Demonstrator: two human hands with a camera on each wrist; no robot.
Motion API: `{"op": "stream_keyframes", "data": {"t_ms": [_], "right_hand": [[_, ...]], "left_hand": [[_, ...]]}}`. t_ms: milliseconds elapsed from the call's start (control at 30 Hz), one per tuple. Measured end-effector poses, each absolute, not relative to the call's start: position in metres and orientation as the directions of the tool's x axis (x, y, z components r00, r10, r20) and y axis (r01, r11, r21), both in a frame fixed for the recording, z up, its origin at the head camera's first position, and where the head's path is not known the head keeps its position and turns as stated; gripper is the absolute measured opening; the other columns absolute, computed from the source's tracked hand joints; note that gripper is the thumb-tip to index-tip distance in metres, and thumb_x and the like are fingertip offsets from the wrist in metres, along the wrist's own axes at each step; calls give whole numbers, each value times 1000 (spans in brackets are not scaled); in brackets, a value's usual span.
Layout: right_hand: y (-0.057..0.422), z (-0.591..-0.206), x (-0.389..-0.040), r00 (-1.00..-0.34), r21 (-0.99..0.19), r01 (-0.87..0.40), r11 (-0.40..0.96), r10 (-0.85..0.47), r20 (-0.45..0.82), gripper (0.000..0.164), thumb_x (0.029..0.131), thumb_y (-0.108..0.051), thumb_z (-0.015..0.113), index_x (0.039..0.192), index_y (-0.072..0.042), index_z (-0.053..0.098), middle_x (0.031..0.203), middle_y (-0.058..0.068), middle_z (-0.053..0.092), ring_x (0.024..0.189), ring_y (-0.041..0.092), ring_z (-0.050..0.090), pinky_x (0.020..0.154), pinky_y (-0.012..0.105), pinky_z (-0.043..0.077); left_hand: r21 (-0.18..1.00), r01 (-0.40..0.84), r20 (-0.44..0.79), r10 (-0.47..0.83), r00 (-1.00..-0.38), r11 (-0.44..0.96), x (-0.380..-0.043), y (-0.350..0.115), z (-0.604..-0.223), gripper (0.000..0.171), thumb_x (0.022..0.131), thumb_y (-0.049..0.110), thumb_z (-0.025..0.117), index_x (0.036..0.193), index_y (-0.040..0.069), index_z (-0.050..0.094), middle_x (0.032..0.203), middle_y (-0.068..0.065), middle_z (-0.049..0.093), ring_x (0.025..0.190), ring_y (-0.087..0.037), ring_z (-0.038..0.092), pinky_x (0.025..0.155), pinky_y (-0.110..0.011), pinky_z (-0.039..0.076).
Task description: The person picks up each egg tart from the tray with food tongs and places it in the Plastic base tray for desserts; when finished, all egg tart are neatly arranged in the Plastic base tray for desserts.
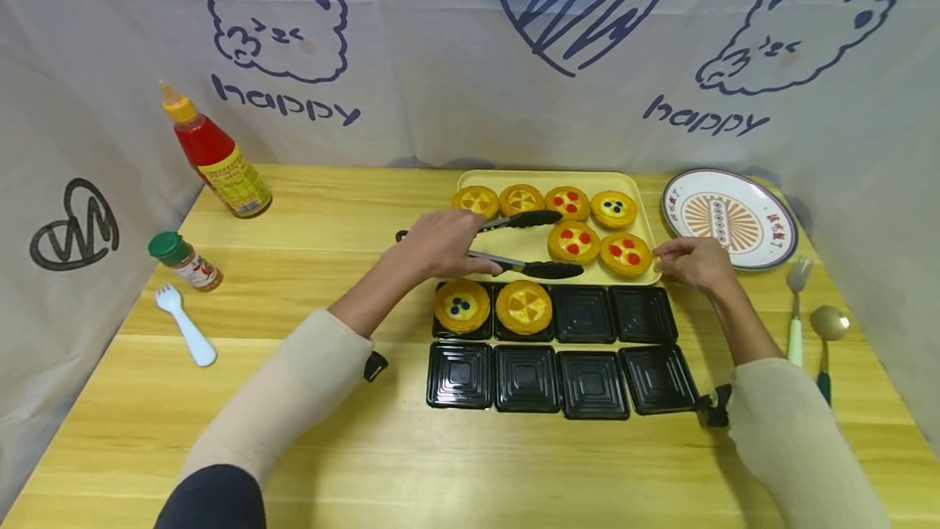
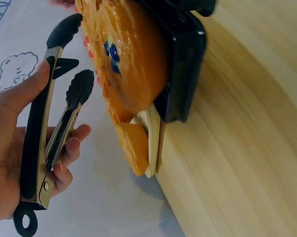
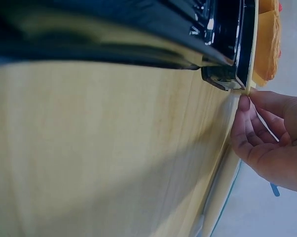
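My left hand (image 1: pixel 450 243) grips a pair of black-tipped metal tongs (image 2: pixel 36 128), whose arms stand apart with nothing between the tips. They hang over a pale yellow tray (image 1: pixel 514 250) bearing several egg tarts, some topped with red dots, some with orange wedges, one with blue berries. Nearest the tips is a red-dotted tart (image 1: pixel 574 242). At the tray's front right corner my right hand (image 1: pixel 696 261) pinches the rim between thumb and fingers. In front, two rows of black square boxes (image 1: pixel 525 379) stand; a blueberry tart (image 1: pixel 462 306) and an orange-wedge tart (image 1: pixel 524 307) sit in the back row's left two.
A patterned plate (image 1: pixel 729 219) lies right of the tray, with a fork (image 1: pixel 796 308) and a spoon (image 1: pixel 828 329) before it. At left stand a red sauce bottle (image 1: pixel 220 163) and a green-capped shaker (image 1: pixel 185 261), near a light blue fork (image 1: pixel 185 325). Cloth walls enclose the table.
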State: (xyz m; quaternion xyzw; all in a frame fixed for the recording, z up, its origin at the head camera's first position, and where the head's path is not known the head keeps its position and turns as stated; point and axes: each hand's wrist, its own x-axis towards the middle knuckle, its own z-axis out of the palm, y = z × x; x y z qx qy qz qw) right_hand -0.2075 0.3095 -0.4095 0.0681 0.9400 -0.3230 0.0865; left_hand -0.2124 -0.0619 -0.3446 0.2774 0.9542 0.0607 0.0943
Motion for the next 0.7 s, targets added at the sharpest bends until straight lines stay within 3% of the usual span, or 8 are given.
{"op": "stream_keyframes", "data": {"t_ms": [167,433,700], "right_hand": [[309,-409,-209,-975,-594,186,783,71,-212,28,84,-12,67,106,5,66,98,23,67,67,9,51,57,20,40],[308,-409,-209,-976,-601,184,778,72,-206,28,83,-12,68,105,5,67,92,18,68,66,8,52,56,20,41],[309,-410,-209,-974,-609,196,769,82,-210,28,83,-11,68,106,5,66,93,20,67,66,8,51,56,20,41]], "left_hand": [[138,514,-161,531,-832,847,-221,-48,-350,57,81,59,64,108,9,62,79,-2,56,66,-16,49,56,-29,37],[101,526,-106,534,-839,845,-222,-46,-354,50,82,56,66,102,10,63,72,0,52,62,-15,47,53,-27,35],[103,540,-50,547,-836,835,-210,-60,-348,61,81,59,64,119,12,61,80,-1,60,62,-15,49,54,-27,38]]}}
